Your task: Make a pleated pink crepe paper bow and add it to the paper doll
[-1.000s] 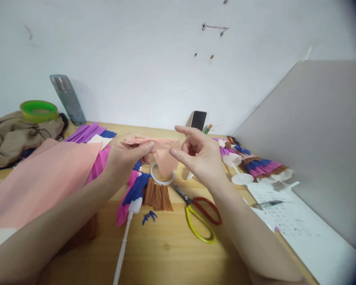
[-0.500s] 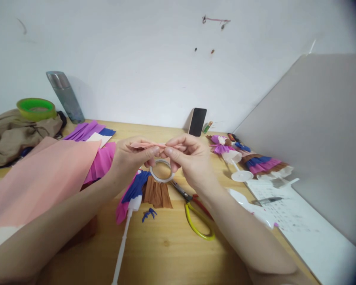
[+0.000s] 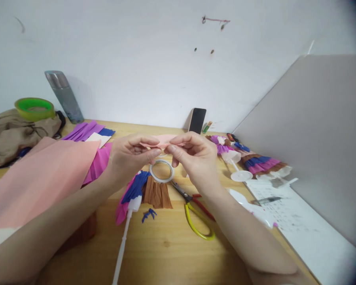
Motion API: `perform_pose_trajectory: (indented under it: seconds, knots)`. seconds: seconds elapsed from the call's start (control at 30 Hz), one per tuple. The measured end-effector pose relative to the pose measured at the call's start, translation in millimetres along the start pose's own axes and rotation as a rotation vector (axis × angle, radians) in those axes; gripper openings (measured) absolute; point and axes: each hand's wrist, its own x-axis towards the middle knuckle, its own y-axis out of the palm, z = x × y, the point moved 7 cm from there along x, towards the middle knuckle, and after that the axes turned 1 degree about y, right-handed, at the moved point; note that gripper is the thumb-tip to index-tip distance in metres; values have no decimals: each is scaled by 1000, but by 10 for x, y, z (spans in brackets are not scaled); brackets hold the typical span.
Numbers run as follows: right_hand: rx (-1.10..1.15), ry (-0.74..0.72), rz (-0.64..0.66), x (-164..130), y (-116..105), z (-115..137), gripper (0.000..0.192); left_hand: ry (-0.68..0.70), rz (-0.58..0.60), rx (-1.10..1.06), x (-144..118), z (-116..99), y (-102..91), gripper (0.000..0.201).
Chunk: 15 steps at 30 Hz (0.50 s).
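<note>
A green bowl [image 3: 34,109] sits on a heap of brown cloth [image 3: 14,132] at the far left of the wooden table [image 3: 172,253]; what is inside the bowl cannot be told. Beside it a grey flask [image 3: 64,96] stands tilted against the white wall.

Above the middle of the table the left hand [image 3: 129,156] and the right hand [image 3: 195,158] meet on a small folded piece of pink paper [image 3: 163,140]. Each hand pinches it between thumb and forefinger, fingertips almost touching, the other fingers curled loosely beneath. The paper lies nearly flat and level, held clear of the table.

Directly under the hands lies a ring of clear tape [image 3: 161,171], and just beside that a paper doll [image 3: 142,190] with blue, pink and brown pleats on a white stick that runs toward the near edge. Scissors [image 3: 195,211] with red and yellow handles lie to the right of it, near the right forearm. A large pink sheet [image 3: 38,178] covers the left side, overlapping purple and magenta pleated paper [image 3: 90,132]. Finished dolls [image 3: 249,162] lie by the grey board [image 3: 314,142] on the right, with a printed sheet [image 3: 296,225] and a pen [image 3: 267,200] in front. A dark phone [image 3: 197,120] leans on the wall. Bare wood lies open between the forearms toward the near edge
</note>
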Motion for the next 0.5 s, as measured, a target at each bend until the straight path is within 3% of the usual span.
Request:
perform_pose_trajectory:
  seconds: [0.5]
  knots:
    - [50,49,37,42,-21,-67,8,-41,-12,-63,40,35,-24,8]
